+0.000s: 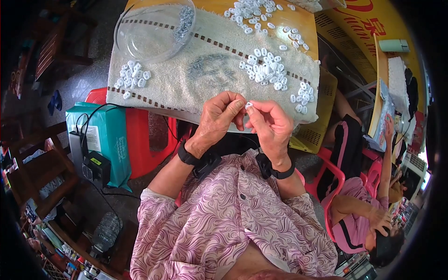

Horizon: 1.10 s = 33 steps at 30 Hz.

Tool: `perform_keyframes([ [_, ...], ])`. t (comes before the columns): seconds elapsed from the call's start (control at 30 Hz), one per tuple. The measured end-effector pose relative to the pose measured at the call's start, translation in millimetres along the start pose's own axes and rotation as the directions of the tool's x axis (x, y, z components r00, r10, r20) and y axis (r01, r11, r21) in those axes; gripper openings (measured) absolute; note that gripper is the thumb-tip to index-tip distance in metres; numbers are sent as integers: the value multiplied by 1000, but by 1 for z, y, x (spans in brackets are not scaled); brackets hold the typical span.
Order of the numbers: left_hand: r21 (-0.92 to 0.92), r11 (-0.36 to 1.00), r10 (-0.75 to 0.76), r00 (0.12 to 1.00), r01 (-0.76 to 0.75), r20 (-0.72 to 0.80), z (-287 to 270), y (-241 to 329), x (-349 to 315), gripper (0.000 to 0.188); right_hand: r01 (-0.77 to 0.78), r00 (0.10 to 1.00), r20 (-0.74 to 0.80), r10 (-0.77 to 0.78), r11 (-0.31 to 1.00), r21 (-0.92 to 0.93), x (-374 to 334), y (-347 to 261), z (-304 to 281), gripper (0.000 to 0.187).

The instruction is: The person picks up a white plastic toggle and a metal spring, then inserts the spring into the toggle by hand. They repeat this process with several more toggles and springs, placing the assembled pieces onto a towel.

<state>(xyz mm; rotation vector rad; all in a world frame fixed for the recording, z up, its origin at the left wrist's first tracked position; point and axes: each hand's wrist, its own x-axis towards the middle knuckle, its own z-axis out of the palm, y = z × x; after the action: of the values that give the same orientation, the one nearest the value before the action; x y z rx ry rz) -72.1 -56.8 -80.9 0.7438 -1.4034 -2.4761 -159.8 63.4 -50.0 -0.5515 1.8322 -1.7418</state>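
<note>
Over the near edge of the towel-covered table, my two hands meet closely. Between the thumb and fingers of my right hand (273,120) is a small white oval plastic piece (248,105) with dark holes. My left hand (221,114) is closed in a pinch right beside it; whatever its fingertips hold is too small to make out. Just beyond my hands, thin grey metal bits (212,70) lie scattered on the beige towel (158,86). More white pieces form a heap (267,69) to the right, a small group (303,97) nearer the right edge, and another pile (132,74) at left.
A clear round bowl (140,44) with grey metal bits stands far left on the table. Loose white pieces (252,11) cover the bare wood behind. A teal bag (112,144) and red stool (149,140) stand left. At right, another person (354,210) sits on a pink chair.
</note>
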Motion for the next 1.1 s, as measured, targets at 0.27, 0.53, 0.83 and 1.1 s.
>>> perform_keyframes([
  [0.27,129,984,126,992,-124,-5,2,3,-3,17,56,998,8,-56,998,-30,-1,-1,1,8],
  [0.53,55,996,77,997,-75,-22,1,5,-3,16,-109,994,-17,110,992,65,1,-4,1,10],
  [0.83,10,998,55,998,-54,-14,-6,2,-2,15,-171,985,-6,172,981,93,5,-6,0,11],
  [1.1,39,998,46,998,-44,-38,-5,2,-1,16,-154,988,20,153,985,75,5,-5,1,11],
])
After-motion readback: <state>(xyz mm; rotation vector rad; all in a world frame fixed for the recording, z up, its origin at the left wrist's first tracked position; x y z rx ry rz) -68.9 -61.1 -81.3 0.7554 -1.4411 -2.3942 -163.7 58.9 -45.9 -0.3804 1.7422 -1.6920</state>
